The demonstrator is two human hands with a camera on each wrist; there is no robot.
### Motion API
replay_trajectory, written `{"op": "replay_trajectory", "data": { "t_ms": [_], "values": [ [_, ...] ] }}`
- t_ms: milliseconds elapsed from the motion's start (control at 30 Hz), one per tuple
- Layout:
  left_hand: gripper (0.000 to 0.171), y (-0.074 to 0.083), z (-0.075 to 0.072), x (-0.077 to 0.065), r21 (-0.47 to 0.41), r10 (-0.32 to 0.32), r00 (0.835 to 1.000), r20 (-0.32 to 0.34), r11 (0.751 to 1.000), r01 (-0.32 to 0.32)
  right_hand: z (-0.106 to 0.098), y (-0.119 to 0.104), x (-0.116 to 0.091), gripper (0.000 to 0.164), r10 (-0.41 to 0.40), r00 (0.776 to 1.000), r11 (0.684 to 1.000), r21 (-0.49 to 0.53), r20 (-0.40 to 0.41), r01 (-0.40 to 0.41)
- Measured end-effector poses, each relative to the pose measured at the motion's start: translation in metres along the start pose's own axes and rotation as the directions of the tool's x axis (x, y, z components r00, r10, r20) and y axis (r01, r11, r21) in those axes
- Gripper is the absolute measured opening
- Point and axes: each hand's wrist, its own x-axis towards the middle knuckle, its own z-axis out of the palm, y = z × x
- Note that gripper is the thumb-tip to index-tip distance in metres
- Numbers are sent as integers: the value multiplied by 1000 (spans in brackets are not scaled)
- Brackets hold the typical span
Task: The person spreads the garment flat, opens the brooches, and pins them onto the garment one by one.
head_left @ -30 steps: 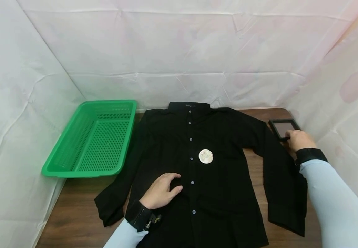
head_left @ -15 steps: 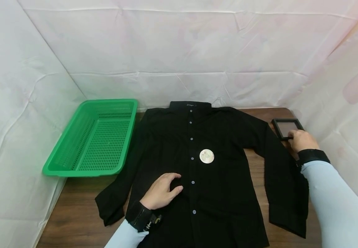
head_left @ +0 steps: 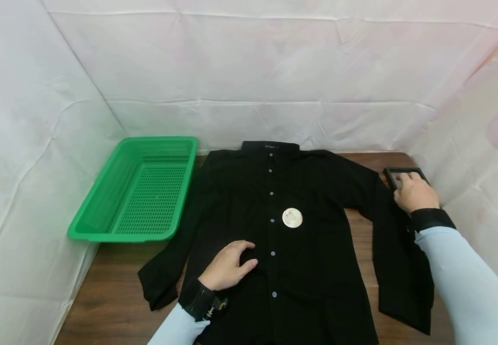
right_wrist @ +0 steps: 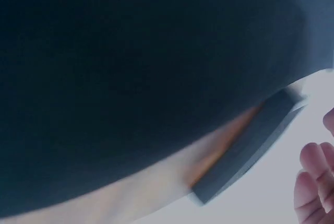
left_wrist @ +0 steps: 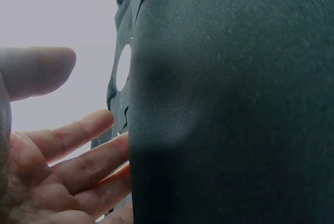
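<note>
A black long-sleeved shirt [head_left: 240,206] lies spread out, buttons up, collar at the far side. On its front, right of the button row, rests a round whitish disc [head_left: 292,218]. My left hand [head_left: 227,268] rests on the shirt's lower left front, fingers relaxed and thumb apart, holding nothing. Past the right sleeve sits a flat square case with a black rim [head_left: 404,170] and a greyish inside. My right hand [head_left: 417,193] is over the case and hides its near part. In the right wrist view, the fingertips [right_wrist: 312,161] show apart from the case, gripping nothing.
A green perforated plastic basket [head_left: 76,235] stands at the back left, beside the shirt's left sleeve. The brown wooden table [head_left: 110,287] shows around the shirt. Pale cloth walls [head_left: 249,57] close off the back and both sides.
My right hand has let go of the case's near edge and moved up over it, covering more of it. The left hand stays where it was. The head view has shifted slightly.
</note>
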Motion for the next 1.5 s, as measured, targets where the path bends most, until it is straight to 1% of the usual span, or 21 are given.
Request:
{"op": "replay_trajectory", "data": {
  "t_ms": [67,133,233,300,400,467,533,600,667,733,933,1033,1133,1233,1367,1500],
  "values": [
    [38,0,1,0,-2,-2,1000,-5,1000,2,-1,-18,3,31,-64,998,997,30,-27,64],
    [37,1,2,-1,-3,-6,1000,-11,1000,6,-2,-39,5,26,-130,991,989,70,-40,133],
    [37,2,2,-2,-2,-8,1000,-18,1000,8,-4,-76,4,22,-240,970,962,131,-27,241],
    [37,3,2,-3,0,-8,1000,-21,1000,8,-3,-100,1,20,-316,949,933,175,-15,314],
    [37,3,3,-4,0,-4,1000,-28,1000,4,1,-132,-6,19,-429,903,879,239,17,413],
    [38,3,3,-4,-4,0,1000,-24,1000,0,4,-149,-12,20,-476,878,851,280,51,445],
    [38,3,4,-4,-9,0,1000,-16,1000,0,8,-163,-17,23,-500,862,836,308,85,454],
    [39,3,4,-3,-11,-1,1000,-8,1000,1,12,-174,-22,27,-499,859,836,326,118,441],
    [39,3,5,-2,-11,-2,1000,-4,1000,2,17,-183,-27,30,-484,863,844,337,145,416],
    [38,2,6,-2,-14,0,1000,-8,1000,0,22,-190,-31,33,-454,875,861,332,166,384],
    [39,2,5,-1,-9,-17,999,-29,1000,17,35,-210,-40,41,-333,916,915,310,223,257],
    [40,3,4,-1,-10,-19,999,-26,1000,19,37,-218,-43,47,-273,926,934,302,259,191],
    [39,4,3,0,-13,-16,1000,-19,1000,16,38,-223,-46,54,-225,929,952,271,294,145],
    [39,4,3,0,-6,-14,1000,-25,1000,14,42,-226,-47,56,-210,925,961,242,317,135],
    [39,4,1,0,-4,-11,999,-35,1000,10,46,-230,-45,51,-202,922,966,221,330,133],
    [39,5,0,-1,-8,-20,999,-34,1000,20,49,-235,-44,43,-193,921,970,206,338,128]
  ]
}}
